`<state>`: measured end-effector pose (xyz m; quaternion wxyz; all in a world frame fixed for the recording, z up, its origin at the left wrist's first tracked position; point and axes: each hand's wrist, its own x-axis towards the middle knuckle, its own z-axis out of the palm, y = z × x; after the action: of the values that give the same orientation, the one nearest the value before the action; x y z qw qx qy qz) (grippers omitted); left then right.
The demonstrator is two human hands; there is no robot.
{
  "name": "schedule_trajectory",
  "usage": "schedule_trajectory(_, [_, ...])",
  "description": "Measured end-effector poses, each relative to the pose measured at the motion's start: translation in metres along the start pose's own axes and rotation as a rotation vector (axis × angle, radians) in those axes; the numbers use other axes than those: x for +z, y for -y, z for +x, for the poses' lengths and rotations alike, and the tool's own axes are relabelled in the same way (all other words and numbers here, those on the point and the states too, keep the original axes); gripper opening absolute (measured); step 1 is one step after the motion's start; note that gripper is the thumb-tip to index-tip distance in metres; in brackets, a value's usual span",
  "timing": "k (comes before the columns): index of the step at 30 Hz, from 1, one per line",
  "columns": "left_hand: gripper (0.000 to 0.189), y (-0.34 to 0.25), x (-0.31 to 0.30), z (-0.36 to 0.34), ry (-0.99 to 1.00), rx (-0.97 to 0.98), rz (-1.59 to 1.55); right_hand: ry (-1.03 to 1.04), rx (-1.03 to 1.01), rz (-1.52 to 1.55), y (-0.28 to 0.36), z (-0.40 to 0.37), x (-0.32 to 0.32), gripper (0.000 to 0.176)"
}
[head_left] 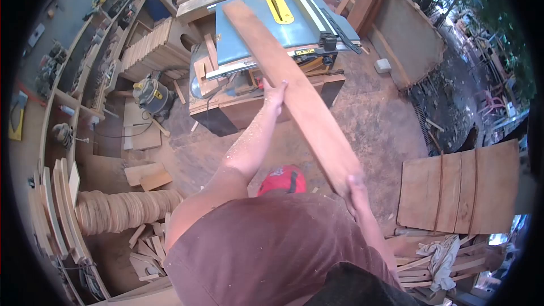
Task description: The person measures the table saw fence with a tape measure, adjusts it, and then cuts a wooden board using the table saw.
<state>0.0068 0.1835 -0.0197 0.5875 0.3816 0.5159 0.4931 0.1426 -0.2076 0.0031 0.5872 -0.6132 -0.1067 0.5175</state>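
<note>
A long wooden plank [300,97] slants from near my body up onto the blue-grey table saw [235,42], its far end lying on the saw's top left of the yellow insert plate [280,9]. My left hand [275,93] grips the plank's left edge just in front of the saw, thumb on top and fingers partly hidden beneath. My right hand [357,192] is closed on the plank's near end, with the thumb along its right side. Sawdust coats my left forearm. The saw's rip fence [309,8] stands right of the insert plate.
Left, shelves [62,96] hold tools and offcuts, with a shop vacuum [153,96] on the floor. A row of round wooden pieces [127,209] lies lower left. Wooden panels [459,190] lie at right. A red cap or bag-like item [283,180] shows below my arms.
</note>
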Motion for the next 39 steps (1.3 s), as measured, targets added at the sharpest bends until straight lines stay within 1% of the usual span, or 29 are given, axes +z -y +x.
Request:
schedule_trajectory(2, [0.076,0.018,-0.017,0.038,-0.009,0.243,0.152,0.488,0.199,-0.111,0.016,0.033,0.006,0.057])
schedule_trajectory(3, [0.074,0.013,-0.025,0.047,-0.005,0.313,0.155,0.495,0.203,-0.108,0.025,0.051,0.004,0.057])
schedule_trajectory(5, [0.074,-0.008,-0.051,0.08,-0.047,0.316,0.401,0.838,0.134,-0.488,0.042,0.092,-0.003,0.058])
schedule_trajectory(6, [0.078,-0.019,-0.063,0.094,-0.045,0.319,0.477,0.846,0.137,-0.487,0.05,0.111,-0.01,0.058])
schedule_trajectory(7, [0.086,-0.037,-0.067,0.1,0.006,0.326,0.462,0.747,0.148,-0.474,0.059,0.133,-0.019,0.057])
schedule_trajectory(8, [0.085,-0.059,-0.067,0.098,-0.066,0.264,0.583,0.647,0.162,-0.46,0.067,0.155,-0.029,0.057])
schedule_trajectory(9, [0.083,-0.075,-0.067,0.099,-0.136,0.199,0.703,0.545,0.1,-0.59,0.069,0.178,-0.046,0.056])
schedule_trajectory(11, [0.081,-0.083,-0.081,0.13,-0.075,0.238,0.844,0.313,0.018,-0.787,0.063,0.23,-0.102,0.056])
schedule_trajectory(13, [0.08,-0.086,-0.093,0.149,0.037,0.246,0.744,0.143,0.046,-0.953,0.042,0.244,-0.178,0.055])
schedule_trajectory(14, [0.077,-0.105,-0.091,0.152,0.053,0.147,0.952,0.088,0.038,-1.061,0.039,0.254,-0.226,0.054])
schedule_trajectory(15, [0.073,-0.128,-0.082,0.15,0.07,0.046,1.158,-0.145,0.072,-1.137,-0.028,0.276,-0.316,0.049])
schedule_trajectory(16, [0.068,-0.142,-0.073,0.153,-0.017,-0.002,1.372,-0.227,0.258,-0.857,-0.039,0.272,-0.363,0.037])
schedule_trajectory(17, [0.062,-0.153,-0.057,0.162,-0.112,-0.046,1.584,-0.284,0.379,-0.835,-0.014,0.253,-0.375,0.024])
schedule_trajectory(18, [0.062,-0.16,-0.034,0.173,-0.099,-0.05,1.602,0.015,0.267,-1.192,-0.027,0.248,-0.426,0.027])
schedule_trajectory(19, [0.058,-0.165,-0.01,0.183,-0.138,0.253,1.516,0.29,0.011,-1.667,-0.041,0.244,-0.476,0.031])
schedule_trajectory(20, [0.054,-0.171,0.017,0.191,-0.173,0.548,1.406,0.448,-0.329,-1.971,-0.055,0.24,-0.527,0.036])
schedule_trajectory(21, [0.052,-0.184,0.064,0.192,-0.112,0.563,1.348,0.305,0.183,-1.614,-0.034,0.244,-0.52,0.036])
schedule_trajectory(22, [0.05,-0.194,0.12,0.194,-0.054,0.575,1.286,-0.03,0.633,-1.158,-0.009,0.259,-0.509,0.036])
schedule_trajectory(23, [0.048,-0.193,0.161,0.203,-0.039,0.682,1.367,-0.195,0.811,-0.951,0.009,0.279,-0.508,0.037])
schedule_trajectory(24, [0.046,-0.188,0.198,0.215,-0.023,0.787,1.444,-0.255,0.876,-0.871,0.027,0.304,-0.511,0.037])
schedule_trajectory(25, [0.046,-0.183,0.233,0.228,-0.021,0.772,1.451,-0.261,0.878,-0.858,0.032,0.335,-0.529,0.037])
schedule_trajectory(26, [0.046,-0.177,0.266,0.24,0.058,0.782,1.427,-0.121,0.813,-1.1,0.037,0.368,-0.547,0.04])
schedule_trajectory(27, [0.046,-0.168,0.298,0.255,0.131,0.791,1.397,-0.153,0.529,-1.187,0.053,0.406,-0.558,0.043])
schedule_trajectory(30, [0.044,-0.132,0.37,0.297,0.252,0.703,1.42,-0.137,0.514,-0.88,0.122,0.562,-0.593,0.045])
schedule_trajectory(31, [0.043,-0.12,0.387,0.312,0.291,0.692,1.461,-0.013,0.381,-1.212,0.227,0.598,-0.531,0.042])
schedule_trajectory(33, [0.043,-0.109,0.424,0.323,0.284,0.618,1.494,-0.145,0.248,-0.878,0.286,0.692,-0.532,0.033])
schedule_trajectory(35, [0.043,-0.111,0.451,0.337,0.31,0.584,1.49,-0.075,0.157,-0.924,0.357,0.785,-0.533,0.039])
schedule_trajectory(37, [0.041,-0.119,0.466,0.35,0.259,0.538,1.482,-0.034,0.127,-0.926,0.437,0.857,-0.509,0.039])
schedule_trajectory(39, [0.039,-0.127,0.477,0.374,0.139,0.479,1.5,-0.078,0.056,-0.779,0.489,0.922,-0.483,0.041])
